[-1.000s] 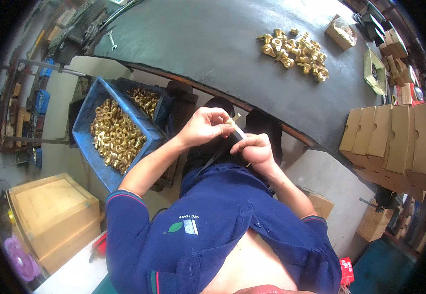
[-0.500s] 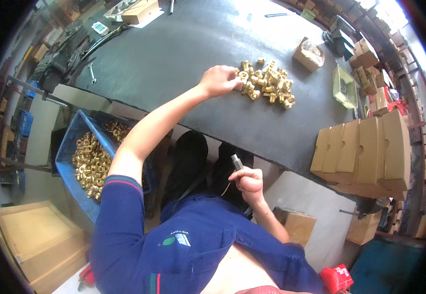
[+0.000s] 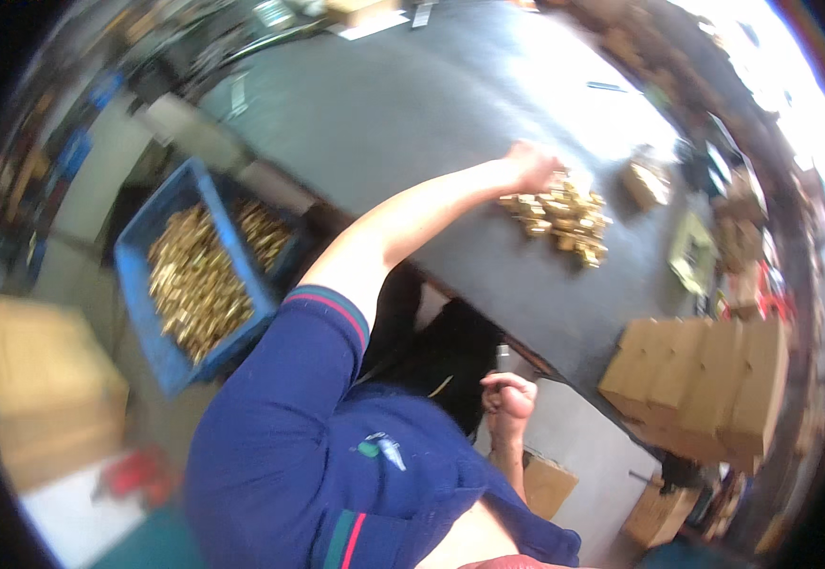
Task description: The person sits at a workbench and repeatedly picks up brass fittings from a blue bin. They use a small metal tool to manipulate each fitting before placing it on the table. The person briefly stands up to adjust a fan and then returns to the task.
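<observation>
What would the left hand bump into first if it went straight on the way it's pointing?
Probably the brass pieces heaped on the dark table. The left hand is right at that pile, but the blur and the view from above hide whether it already touches them.

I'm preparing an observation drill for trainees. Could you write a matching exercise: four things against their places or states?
1. left hand
2. right hand
3. blue bin
4. cardboard boxes

A. grips a silver metal piece
B. in a row at the table's right side
C. at the heap of brass-coloured fittings
D. beside the table, holding many brass-coloured parts

Pairs: 1-C; 2-A; 3-D; 4-B
</observation>
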Demonstrator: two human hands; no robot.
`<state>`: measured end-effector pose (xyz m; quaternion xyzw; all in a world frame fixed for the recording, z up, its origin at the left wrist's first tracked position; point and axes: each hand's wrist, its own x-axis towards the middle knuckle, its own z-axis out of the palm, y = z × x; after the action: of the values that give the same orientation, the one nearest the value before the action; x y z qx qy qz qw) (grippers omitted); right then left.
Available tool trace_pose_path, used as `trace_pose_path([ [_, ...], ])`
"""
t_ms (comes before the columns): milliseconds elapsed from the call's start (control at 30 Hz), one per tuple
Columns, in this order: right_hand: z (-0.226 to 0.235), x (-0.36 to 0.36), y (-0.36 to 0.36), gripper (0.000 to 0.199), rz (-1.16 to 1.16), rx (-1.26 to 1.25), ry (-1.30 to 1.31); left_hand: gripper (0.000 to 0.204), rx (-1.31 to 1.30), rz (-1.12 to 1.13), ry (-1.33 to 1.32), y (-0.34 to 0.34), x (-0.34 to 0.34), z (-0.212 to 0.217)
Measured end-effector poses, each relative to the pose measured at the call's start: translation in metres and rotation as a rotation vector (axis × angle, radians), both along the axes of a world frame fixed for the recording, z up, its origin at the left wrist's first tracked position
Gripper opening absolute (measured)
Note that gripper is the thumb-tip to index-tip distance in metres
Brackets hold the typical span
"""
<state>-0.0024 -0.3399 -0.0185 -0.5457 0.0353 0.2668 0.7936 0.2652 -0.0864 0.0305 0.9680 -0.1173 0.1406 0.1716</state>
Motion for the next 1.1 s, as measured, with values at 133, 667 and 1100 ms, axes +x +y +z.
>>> trace_pose_path([
  [133,-0.004,-0.007,0.014,0.03,0.034,0.066,0.014,0.023,-0.345,-0.055,-0.092,0.07,-0.119,0.018],
  [667,0.012,-0.009,0.08,0.028,0.422,-0.05,-0.069,0.033,0.03,0.801,0.602,0.217,-0.476,-0.077],
  [1100,0.009,-0.029,0.066,0.03,0.368,-0.18,-0.091,0.017,0.466,0.301,0.566,0.254,-0.465,-0.112],
])
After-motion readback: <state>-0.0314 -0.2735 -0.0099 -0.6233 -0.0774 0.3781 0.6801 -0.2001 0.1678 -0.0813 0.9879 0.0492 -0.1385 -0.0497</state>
